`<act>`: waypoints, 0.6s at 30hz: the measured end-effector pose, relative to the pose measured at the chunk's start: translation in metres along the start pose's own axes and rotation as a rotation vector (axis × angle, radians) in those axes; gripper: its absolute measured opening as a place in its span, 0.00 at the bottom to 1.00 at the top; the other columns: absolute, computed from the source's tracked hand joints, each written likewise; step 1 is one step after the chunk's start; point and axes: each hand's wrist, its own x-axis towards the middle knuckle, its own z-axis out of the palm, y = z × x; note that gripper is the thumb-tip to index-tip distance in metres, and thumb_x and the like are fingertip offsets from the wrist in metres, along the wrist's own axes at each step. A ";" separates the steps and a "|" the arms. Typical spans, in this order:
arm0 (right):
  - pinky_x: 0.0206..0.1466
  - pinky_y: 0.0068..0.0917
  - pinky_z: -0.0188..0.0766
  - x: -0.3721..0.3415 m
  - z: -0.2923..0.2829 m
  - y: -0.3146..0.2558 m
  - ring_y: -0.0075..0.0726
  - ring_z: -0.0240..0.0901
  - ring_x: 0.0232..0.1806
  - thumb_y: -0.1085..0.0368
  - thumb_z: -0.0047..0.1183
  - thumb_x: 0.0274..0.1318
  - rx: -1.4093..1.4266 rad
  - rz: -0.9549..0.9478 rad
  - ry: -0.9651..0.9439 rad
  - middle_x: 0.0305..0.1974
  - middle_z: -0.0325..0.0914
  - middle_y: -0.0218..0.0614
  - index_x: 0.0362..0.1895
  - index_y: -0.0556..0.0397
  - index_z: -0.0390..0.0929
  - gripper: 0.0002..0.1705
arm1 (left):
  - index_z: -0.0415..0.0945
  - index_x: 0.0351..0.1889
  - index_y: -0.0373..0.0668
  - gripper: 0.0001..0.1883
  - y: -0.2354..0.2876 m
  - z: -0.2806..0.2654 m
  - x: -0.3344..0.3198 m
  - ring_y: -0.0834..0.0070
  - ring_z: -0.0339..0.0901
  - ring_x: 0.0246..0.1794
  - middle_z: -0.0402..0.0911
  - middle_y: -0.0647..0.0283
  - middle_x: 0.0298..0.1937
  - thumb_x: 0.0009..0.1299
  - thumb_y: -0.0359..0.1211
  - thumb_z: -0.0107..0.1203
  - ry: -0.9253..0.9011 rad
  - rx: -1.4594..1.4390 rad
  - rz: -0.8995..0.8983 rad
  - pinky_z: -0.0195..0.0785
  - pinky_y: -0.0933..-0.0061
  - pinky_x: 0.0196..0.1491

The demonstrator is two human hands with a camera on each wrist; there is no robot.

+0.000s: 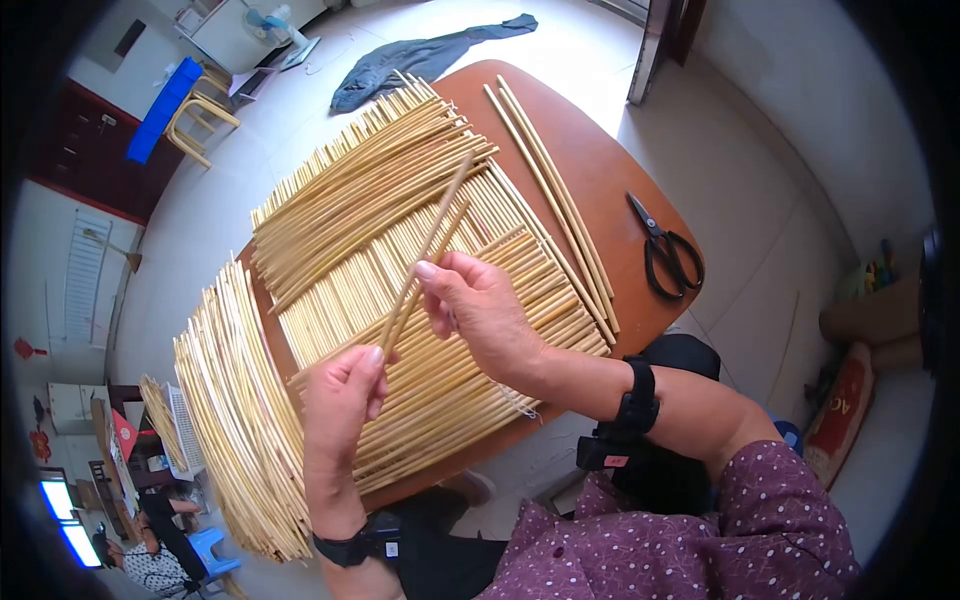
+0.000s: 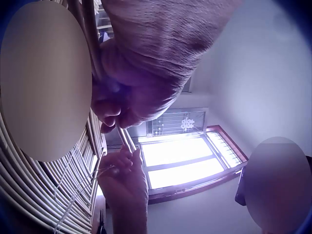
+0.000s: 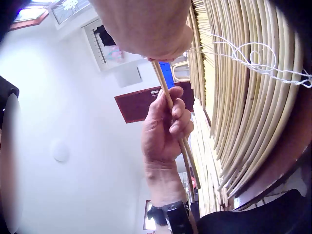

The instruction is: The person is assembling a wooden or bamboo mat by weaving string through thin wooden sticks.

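Observation:
Two thin straw-coloured sticks [image 1: 440, 222] are held up over a mat of sticks [image 1: 345, 290], their upper ends apart. The left hand [image 1: 340, 400] pinches them near their lower ends; in the right wrist view the same left hand [image 3: 165, 126] has its fingers curled round them. Higher up, the right hand [image 1: 490, 315] grips the sticks between thumb and fingers. In the left wrist view the right hand [image 2: 127, 180] is at the sticks' far end. White string [image 3: 261, 63] lies over the mat's sticks in the right wrist view.
Black scissors [image 1: 668, 250] and several loose long sticks [image 1: 560, 200] lie on the brown table [image 1: 620, 160] at the right. Another bundle of sticks [image 1: 235, 400] is at the left. A dark cloth [image 1: 410, 65] lies on the floor beyond; a person [image 1: 150, 565] sits at lower left.

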 end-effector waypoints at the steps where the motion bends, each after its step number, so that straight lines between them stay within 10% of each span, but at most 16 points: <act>1: 0.23 0.14 0.60 0.002 -0.001 0.002 0.16 0.64 0.20 0.57 0.52 0.66 -0.018 -0.024 0.004 0.21 0.70 0.23 0.40 0.53 0.77 0.12 | 0.79 0.39 0.34 0.17 -0.004 -0.003 -0.002 0.90 0.59 0.14 0.70 0.73 0.19 0.74 0.40 0.49 -0.019 0.006 -0.026 0.51 0.88 0.19; 18: 0.25 0.14 0.60 0.002 -0.002 0.007 0.15 0.63 0.21 0.57 0.47 0.69 -0.233 -0.019 -0.034 0.22 0.68 0.23 0.47 0.58 0.79 0.17 | 0.79 0.40 0.35 0.18 -0.021 -0.039 -0.015 0.86 0.69 0.18 0.75 0.71 0.22 0.75 0.41 0.45 -0.210 0.042 -0.220 0.64 0.86 0.24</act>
